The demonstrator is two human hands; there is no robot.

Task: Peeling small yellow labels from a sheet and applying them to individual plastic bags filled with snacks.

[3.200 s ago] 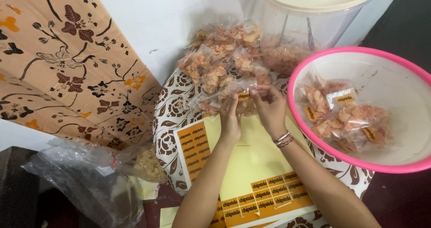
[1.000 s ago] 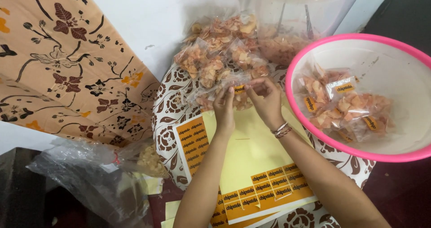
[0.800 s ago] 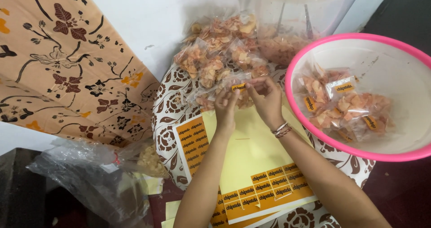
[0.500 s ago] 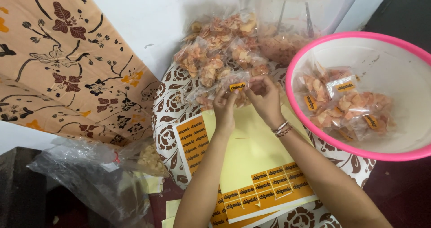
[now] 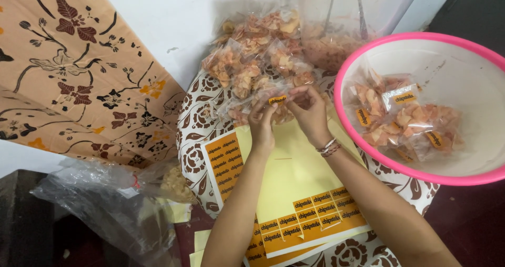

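sticker [image 5: 275,101] pressed further onto packet [image 5: 247,109] | left hand [image 5: 261,122], right hand [image 5: 310,114] pinch it | pink basin [image 5: 368,162] beside

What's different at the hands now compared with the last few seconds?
Little. The left hand and right hand stay together on the small clear plastic packet of orange chips, fingers shifting slightly as they press the small orange rectangular sticker onto it; nothing was let go. The pink-rimmed white plastic bowl of stickered packets, the pile of unlabelled packets and the yellow sticker sheets lie as before; only the view drifted.
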